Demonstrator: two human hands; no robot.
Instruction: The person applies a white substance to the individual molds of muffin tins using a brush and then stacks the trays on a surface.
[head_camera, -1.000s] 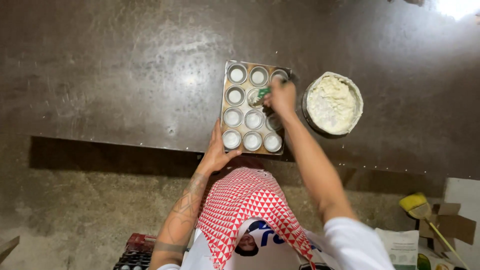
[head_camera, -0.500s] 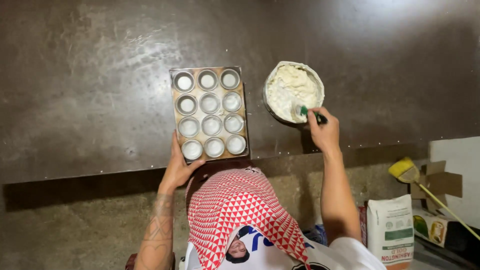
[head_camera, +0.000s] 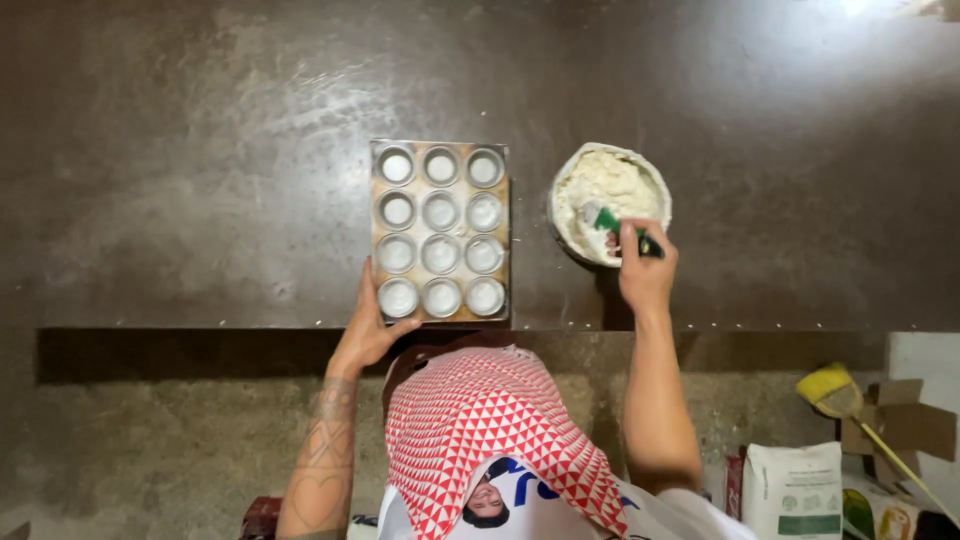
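A metal muffin tray with several white-lined cups lies on the dark worktop. My left hand rests open against its near left corner. To the right of the tray stands a round bowl of pale, lumpy batter. My right hand is at the bowl's near rim, shut on a green-handled scoop whose tip is in the batter.
The worktop's front edge runs across below the tray. A red-and-white patterned cloth is at the bottom centre. On the floor at the lower right are a white sack, a yellow broom and a cardboard box.
My right hand has moved with the scoop from over the tray's far right cups to the bowl. My left hand has stayed at the tray's near left corner.
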